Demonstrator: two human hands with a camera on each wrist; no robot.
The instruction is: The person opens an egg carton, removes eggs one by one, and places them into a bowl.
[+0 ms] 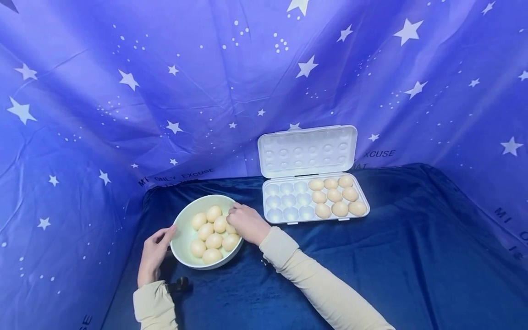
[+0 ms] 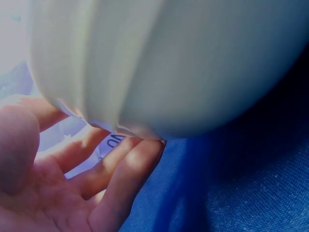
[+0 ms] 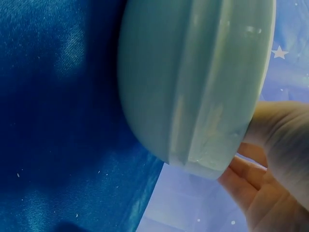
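My left hand [image 1: 154,252] grips the left rim of a pale green bowl [image 1: 181,236], thumb at the edge and fingers [image 2: 130,169] against its ribbed outer wall [image 2: 159,63]. Several cream-coloured eggs [image 1: 213,240] lie in the bowl. From the opposite side, my right hand [image 1: 249,223] reaches over the rim with bent fingers, right at an egg [image 1: 232,228] by the bowl's right wall. In the right wrist view the bowl [image 3: 193,87] hides the fingertips of that hand [image 3: 275,164]; I cannot tell whether they pinch the egg.
Behind and to the right stands a white egg box [image 1: 284,223], its lid [image 1: 307,151] tipped up at the back. Several eggs [image 1: 334,195] fill its right half; bare cups [image 1: 288,200] show in the left. Dark blue cloth [image 1: 371,266] covers the table, before a starry curtain [image 1: 231,82].
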